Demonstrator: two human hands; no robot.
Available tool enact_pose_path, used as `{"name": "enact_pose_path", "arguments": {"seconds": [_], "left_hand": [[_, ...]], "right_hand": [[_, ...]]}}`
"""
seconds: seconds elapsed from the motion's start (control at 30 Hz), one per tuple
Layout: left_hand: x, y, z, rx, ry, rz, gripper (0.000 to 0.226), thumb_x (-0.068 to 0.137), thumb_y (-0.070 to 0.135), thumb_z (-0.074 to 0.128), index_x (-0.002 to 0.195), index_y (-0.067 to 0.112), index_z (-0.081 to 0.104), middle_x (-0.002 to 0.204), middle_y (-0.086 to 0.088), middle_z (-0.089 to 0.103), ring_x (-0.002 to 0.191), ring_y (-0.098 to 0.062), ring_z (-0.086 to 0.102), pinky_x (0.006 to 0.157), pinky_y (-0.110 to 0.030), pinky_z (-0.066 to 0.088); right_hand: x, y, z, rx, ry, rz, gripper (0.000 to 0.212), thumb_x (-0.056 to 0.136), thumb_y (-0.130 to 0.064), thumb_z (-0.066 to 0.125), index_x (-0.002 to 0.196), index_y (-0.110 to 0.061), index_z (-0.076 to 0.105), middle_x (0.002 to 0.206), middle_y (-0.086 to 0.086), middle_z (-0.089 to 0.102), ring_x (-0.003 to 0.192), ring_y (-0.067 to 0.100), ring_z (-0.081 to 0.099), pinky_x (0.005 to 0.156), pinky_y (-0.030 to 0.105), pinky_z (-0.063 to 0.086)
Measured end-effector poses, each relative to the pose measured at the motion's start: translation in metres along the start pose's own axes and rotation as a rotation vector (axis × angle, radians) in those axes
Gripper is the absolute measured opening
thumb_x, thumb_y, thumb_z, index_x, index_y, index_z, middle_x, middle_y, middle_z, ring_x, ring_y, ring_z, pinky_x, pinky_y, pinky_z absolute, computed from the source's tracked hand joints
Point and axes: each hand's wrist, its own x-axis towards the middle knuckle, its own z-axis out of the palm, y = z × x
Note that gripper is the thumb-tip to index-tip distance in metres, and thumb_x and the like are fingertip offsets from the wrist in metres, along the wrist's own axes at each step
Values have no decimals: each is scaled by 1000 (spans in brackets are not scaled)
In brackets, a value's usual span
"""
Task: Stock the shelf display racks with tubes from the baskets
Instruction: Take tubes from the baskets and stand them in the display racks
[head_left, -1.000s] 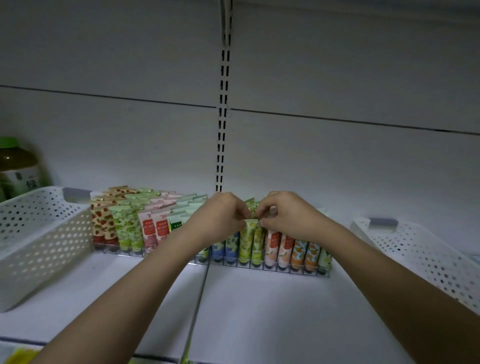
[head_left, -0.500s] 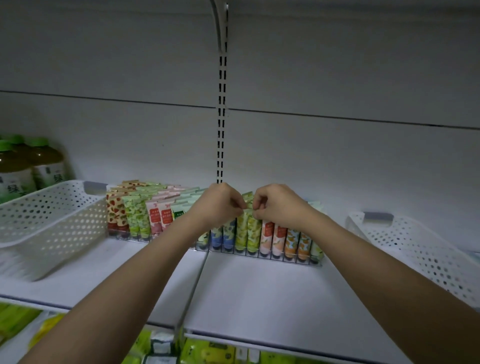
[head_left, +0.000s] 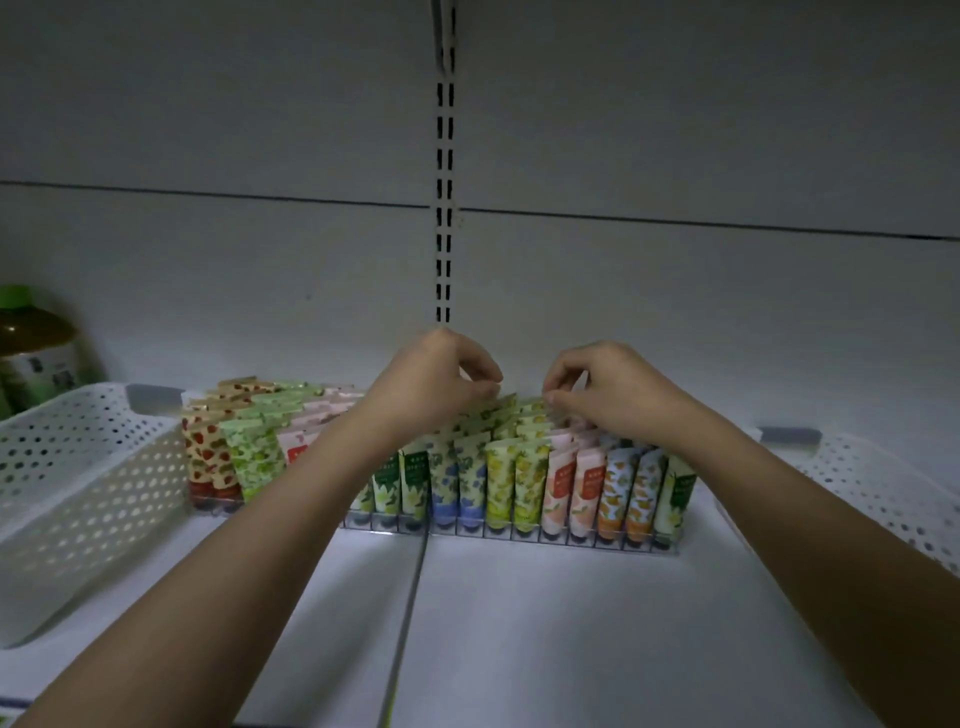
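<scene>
A clear display rack (head_left: 582, 543) stands on the white shelf and holds rows of upright printed tubes: strawberry (head_left: 205, 457), green, pink, blue (head_left: 457, 483), yellow-green (head_left: 514, 483), peach and orange (head_left: 623, 493). My left hand (head_left: 436, 379) and my right hand (head_left: 608, 389) hover over the back rows. Each has curled fingers, and its fingertips pinch the crimped top of a yellow-green tube (head_left: 511, 405), one at either side of that column. My forearms hide some of the green and pink tubes.
A white perforated basket (head_left: 78, 467) sits left of the rack and another basket (head_left: 883, 488) sits at the right. A green-capped bottle (head_left: 31, 353) stands behind the left basket. A slotted upright (head_left: 444, 208) runs up the back wall.
My hands were pressed together over one tube top; now they are a short way apart along the yellow-green column. The view has shifted closer and slightly down.
</scene>
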Motion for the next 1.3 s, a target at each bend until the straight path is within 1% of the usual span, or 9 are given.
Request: {"name": "enact_pose_path", "arguments": {"seconds": [0.1,0.17,0.23,0.47,0.63,0.87,1.03,1.17,1.3], "left_hand": [[3,-4,6,40,-84,-9,7,85,27,71,89,26,77,84,17,70,72,9,59,61,-7,40],[3,-8,13,59,-119,-9,6,84,27,72,87,25,78,75,19,67,65,11,58,56,-3,37],[4,-10,19,60,-134,-9,6,84,27,73,86,24,78,70,20,65,62,13,57,54,-2,37],[14,-10,27,56,-179,26,7,82,28,73,85,25,79,81,14,74,69,4,63,71,-20,51],[22,-7,28,79,-249,37,9,82,25,72,87,23,80,83,12,75,70,5,61,75,-20,50],[21,-5,28,83,-288,55,11,85,23,69,88,22,79,84,11,75,71,2,62,76,-20,51],[19,-6,27,56,-277,53,10,86,23,70,87,23,79,79,15,73,67,8,60,75,-18,50],[21,-6,30,73,-260,46,10,85,24,70,87,22,80,81,13,75,73,1,65,78,-24,54],[22,-5,31,78,-251,46,10,83,23,71,87,22,80,81,11,75,74,-2,66,78,-26,55]], "right_hand": [[3,3,4,-5,-71,11,6,87,-13,69,86,-17,74,86,-8,70,66,-13,60,57,4,43],[5,4,8,-29,-103,-2,6,85,-14,70,86,-18,75,86,-9,70,68,-17,57,60,2,42],[8,4,10,-41,-130,-18,5,85,-16,71,87,-17,76,86,-9,71,68,-16,57,60,3,42],[11,4,10,-67,-179,-59,6,85,-14,71,85,-17,77,75,-16,67,61,-15,57,52,3,39],[14,4,12,-88,-193,-64,6,82,-18,73,84,-21,78,81,-11,72,72,-3,63,60,7,44],[15,5,14,-45,-206,-67,7,82,-15,73,79,-20,77,66,-16,68,56,-10,59,51,5,41],[16,5,13,-44,-229,-101,6,83,-13,74,85,-18,78,70,-15,67,56,-13,57,53,3,40],[17,7,13,-62,-238,-109,6,84,-15,74,86,-20,78,72,-15,68,59,-12,58,54,4,41],[18,9,14,-84,-229,-114,6,84,-19,74,85,-24,77,77,-14,71,68,-5,62,64,14,49]]}}
